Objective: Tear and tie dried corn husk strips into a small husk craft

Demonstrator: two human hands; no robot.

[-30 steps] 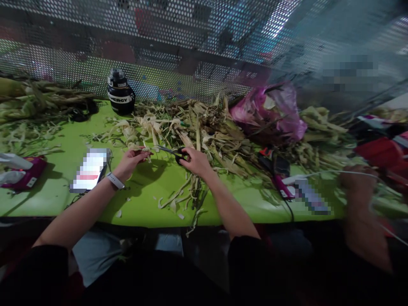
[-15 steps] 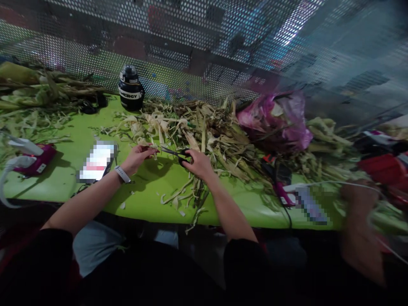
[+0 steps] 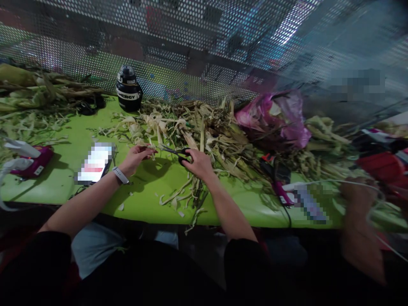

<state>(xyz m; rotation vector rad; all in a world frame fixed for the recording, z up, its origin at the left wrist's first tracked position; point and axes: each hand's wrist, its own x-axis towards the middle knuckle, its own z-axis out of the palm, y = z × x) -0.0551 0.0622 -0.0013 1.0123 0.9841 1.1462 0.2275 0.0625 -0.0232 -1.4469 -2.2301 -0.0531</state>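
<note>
My right hand [image 3: 199,162] grips black-handled scissors [image 3: 174,152] whose blades point left over the green table [image 3: 149,191]. My left hand [image 3: 137,156], with a white watch on its wrist, pinches a small pale husk piece [image 3: 150,149] just in front of the blade tips. A large heap of dry corn husks [image 3: 207,136] lies directly behind both hands. Cut husk strips [image 3: 181,197] lie near the table's front edge below my right hand.
A phone [image 3: 95,163] lies left of my left hand. A black jar [image 3: 128,89] stands at the back by the perforated metal screen. A pink plastic bag [image 3: 277,119] lies at the right. Another person's arm [image 3: 360,229] is at the far right, near cables and a magenta device [image 3: 30,159] far left.
The view has shifted slightly. Both hands stay in nearly the same place, the scissors still pointed at the husk piece in my left hand.
</note>
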